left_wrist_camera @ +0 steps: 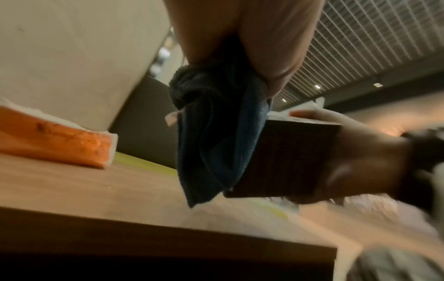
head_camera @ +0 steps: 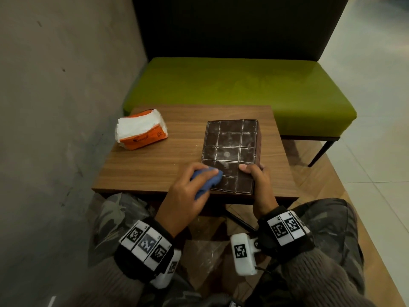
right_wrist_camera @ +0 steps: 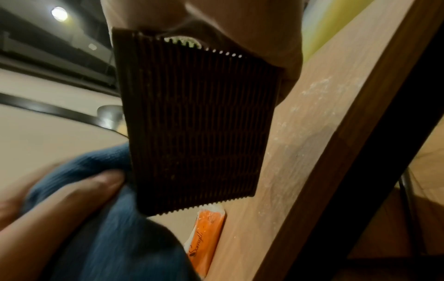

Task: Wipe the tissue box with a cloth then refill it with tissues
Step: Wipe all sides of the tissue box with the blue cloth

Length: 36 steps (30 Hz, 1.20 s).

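A dark brown tissue box (head_camera: 230, 149) with a dusty, white-lined grid face lies on the wooden table (head_camera: 155, 160). My left hand (head_camera: 188, 187) grips a bunched blue cloth (head_camera: 207, 179) and presses it on the box's near left corner. In the left wrist view the cloth (left_wrist_camera: 216, 136) hangs against the box's side (left_wrist_camera: 288, 161). My right hand (head_camera: 257, 176) grips the box's near right corner, thumb on top. The right wrist view shows the box's ribbed side (right_wrist_camera: 197, 123) with the cloth (right_wrist_camera: 100, 218) beside it. An orange pack of white tissues (head_camera: 141, 131) lies at the table's far left.
A green bench seat (head_camera: 243, 89) with a dark backrest stands behind the table. A grey wall (head_camera: 55, 96) runs close along the left. White dust specks the table near the box (right_wrist_camera: 312, 91). My lap sits below the table's near edge.
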Tool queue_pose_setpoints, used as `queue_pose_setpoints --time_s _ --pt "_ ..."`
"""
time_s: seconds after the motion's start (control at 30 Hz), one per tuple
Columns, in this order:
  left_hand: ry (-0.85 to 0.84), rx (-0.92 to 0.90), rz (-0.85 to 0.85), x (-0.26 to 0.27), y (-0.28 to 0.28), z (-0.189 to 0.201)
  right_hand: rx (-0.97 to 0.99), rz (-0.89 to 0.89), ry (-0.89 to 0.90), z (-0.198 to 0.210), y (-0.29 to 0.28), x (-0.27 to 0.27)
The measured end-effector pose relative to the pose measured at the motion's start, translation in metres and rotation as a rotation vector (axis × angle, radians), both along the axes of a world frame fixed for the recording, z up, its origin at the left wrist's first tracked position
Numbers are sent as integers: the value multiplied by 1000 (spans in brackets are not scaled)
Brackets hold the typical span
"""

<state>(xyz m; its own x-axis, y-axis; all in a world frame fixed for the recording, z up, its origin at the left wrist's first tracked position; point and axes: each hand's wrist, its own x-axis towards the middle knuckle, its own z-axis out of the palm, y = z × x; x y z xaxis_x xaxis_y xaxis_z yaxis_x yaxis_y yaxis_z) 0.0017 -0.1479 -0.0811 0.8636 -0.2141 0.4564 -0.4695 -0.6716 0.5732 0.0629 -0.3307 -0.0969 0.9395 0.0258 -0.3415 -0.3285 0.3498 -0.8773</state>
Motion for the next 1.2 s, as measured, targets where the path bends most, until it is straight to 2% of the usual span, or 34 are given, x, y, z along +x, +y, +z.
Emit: queue_pose_setpoints --time_s 0.07,0.2,0.33,0.43,0.6,0.7,0.73,0.87,1.0,1.07,1.2 --pt "-9 96 -66 -3 5 -3 1 -15 21 -2 -1 1" --pt "26 18 44 4 15 1 8 -44 21 -5 1 -1" --pt "21 159 -74 -4 19 -1 -6 -42 -7 -7 -2 -1" --pt "33 65 46 2 21 1 -4 -67 -17 -8 4 -5" --pt "36 132 -73 -8 6 0 10 -78 -28 0 7 -7" --pt "38 -29 93 1 7 3 19 -74 -46 3 10 -9" --pt "34 -36 98 1 2 5 10 -92 -35 3 12 -9" --pt "33 56 -35 -11 -21 8 -19 -130 -20 4 18 -13" --pt "54 -49 150 1 -7 6 1 -122 -53 0 14 -16" --pt "43 -82 184 1 -9 6 -28 -128 -57 0 14 -16" --pt "21 1 26 -11 -27 9 -61 -122 -81 0 16 -17"
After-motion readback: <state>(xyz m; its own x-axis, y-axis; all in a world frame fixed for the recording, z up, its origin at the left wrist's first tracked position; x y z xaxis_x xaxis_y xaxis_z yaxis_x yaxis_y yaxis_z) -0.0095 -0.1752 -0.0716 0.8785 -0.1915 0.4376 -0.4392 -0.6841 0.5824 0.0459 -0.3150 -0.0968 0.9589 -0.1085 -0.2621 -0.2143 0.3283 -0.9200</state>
